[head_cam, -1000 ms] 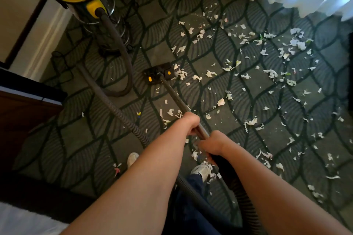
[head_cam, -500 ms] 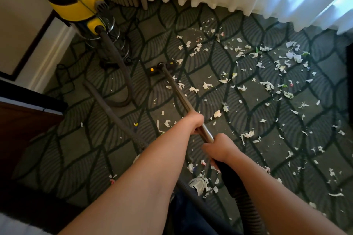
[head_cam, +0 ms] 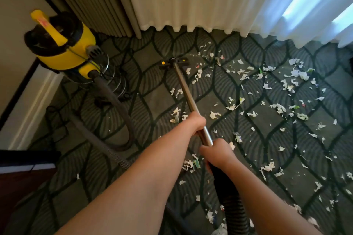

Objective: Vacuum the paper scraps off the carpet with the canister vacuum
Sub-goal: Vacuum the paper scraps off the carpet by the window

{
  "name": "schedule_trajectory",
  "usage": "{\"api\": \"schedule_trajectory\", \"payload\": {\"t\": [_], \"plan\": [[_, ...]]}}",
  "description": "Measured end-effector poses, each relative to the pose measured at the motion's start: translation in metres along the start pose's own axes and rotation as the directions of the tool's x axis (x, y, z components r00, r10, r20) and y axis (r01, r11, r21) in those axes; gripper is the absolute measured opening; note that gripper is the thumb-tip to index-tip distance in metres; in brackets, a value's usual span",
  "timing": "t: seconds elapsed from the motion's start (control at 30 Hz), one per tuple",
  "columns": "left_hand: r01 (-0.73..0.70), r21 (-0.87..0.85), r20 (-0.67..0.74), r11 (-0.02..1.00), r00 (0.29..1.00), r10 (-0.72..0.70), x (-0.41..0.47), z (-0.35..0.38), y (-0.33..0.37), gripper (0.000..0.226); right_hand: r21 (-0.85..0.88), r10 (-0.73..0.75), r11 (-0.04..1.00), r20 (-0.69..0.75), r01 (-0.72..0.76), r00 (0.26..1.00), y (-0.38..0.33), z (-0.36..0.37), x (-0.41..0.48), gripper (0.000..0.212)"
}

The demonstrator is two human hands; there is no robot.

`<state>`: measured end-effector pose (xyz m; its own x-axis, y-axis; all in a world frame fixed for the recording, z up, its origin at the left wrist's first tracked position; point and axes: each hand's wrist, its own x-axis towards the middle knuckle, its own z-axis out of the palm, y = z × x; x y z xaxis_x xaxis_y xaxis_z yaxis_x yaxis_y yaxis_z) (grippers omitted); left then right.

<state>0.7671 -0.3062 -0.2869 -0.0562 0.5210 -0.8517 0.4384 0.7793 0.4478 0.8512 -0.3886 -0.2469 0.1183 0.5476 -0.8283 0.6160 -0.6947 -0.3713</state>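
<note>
Both hands hold the metal vacuum wand (head_cam: 184, 89), which runs away from me across the patterned dark carpet (head_cam: 156, 101). My left hand (head_cam: 195, 123) grips the tube higher up; my right hand (head_cam: 216, 155) grips it just below, where the black ribbed handle begins. The black floor nozzle (head_cam: 172, 62) with yellow marks rests on the carpet near the curtains. The yellow canister vacuum (head_cam: 65, 47) stands at the left, its grey hose (head_cam: 118, 112) looping along the floor. Several white paper scraps (head_cam: 277, 89) lie scattered over the middle and right of the carpet.
White sheer curtains (head_cam: 210, 0) and beige drapes (head_cam: 91, 0) hang along the far edge. A white baseboard and wall (head_cam: 32, 105) run down the left. Dark wooden furniture (head_cam: 21, 173) stands at the lower left. A thin black power cord (head_cam: 57, 120) lies near the canister.
The wand and nozzle have been pushed away from me, from the mid carpet up toward the curtains. Both hands kept their grip, and the view tilted up to show more curtain.
</note>
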Motion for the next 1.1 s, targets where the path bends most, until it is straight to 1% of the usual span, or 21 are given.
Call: {"api": "schedule_trajectory", "payload": {"t": [0.17,0.23,0.33,0.43,0.5,0.6,0.73,0.8,0.9,1.0,1.1], "plan": [[-0.039,0.021,0.023,0.999,0.999,0.038,0.076,-0.063,0.048,0.042,0.088,0.018,0.996,-0.039,-0.014,0.999,-0.083,0.006,0.063,0.027],[-0.052,0.033,0.023,0.998,0.998,0.051,0.101,-0.088,0.068,0.042,0.11,0.018,0.994,-0.064,-0.011,0.998,-0.118,0.007,0.088,0.023],[-0.08,0.068,0.004,0.994,0.997,0.08,0.137,-0.117,0.09,0.044,0.134,0.013,0.991,-0.104,0.001,0.995,-0.158,0.009,0.119,0.015],[-0.099,0.073,-0.005,0.992,0.995,0.099,0.174,-0.142,0.11,0.044,0.172,0.023,0.985,-0.124,-0.001,0.992,-0.191,0.012,0.154,0.015],[-0.103,0.054,-0.016,0.993,0.994,0.104,0.196,-0.154,0.118,0.046,0.202,0.035,0.979,-0.121,-0.01,0.992,-0.209,0.014,0.175,0.019],[-0.115,0.021,-0.03,0.993,0.993,0.116,0.225,-0.166,0.128,0.046,0.265,0.042,0.964,-0.122,-0.009,0.992,-0.228,0.018,0.205,0.025],[-0.11,-0.011,-0.031,0.994,0.994,0.109,0.256,-0.175,0.133,0.042,0.317,0.06,0.948,-0.121,-0.018,0.991,-0.242,0.026,0.235,0.02],[-0.1,-0.02,-0.028,0.995,0.995,0.099,0.268,-0.177,0.134,0.041,0.311,0.061,0.95,-0.127,-0.018,0.99,-0.248,0.028,0.248,0.02],[-0.082,-0.04,-0.026,0.996,0.996,0.081,0.28,-0.178,0.135,0.041,0.28,0.059,0.959,-0.087,-0.032,0.994,-0.254,0.026,0.26,0.02],[-0.061,-0.003,-0.031,0.998,0.998,0.061,0.283,-0.175,0.131,0.043,0.312,0.088,0.947,-0.017,-0.078,0.996,-0.252,0.027,0.265,0.022],[-0.066,0.025,-0.037,0.997,0.997,0.067,0.282,-0.172,0.128,0.044,0.326,0.104,0.94,0.002,-0.099,0.995,-0.249,0.028,0.263,0.026]]}}
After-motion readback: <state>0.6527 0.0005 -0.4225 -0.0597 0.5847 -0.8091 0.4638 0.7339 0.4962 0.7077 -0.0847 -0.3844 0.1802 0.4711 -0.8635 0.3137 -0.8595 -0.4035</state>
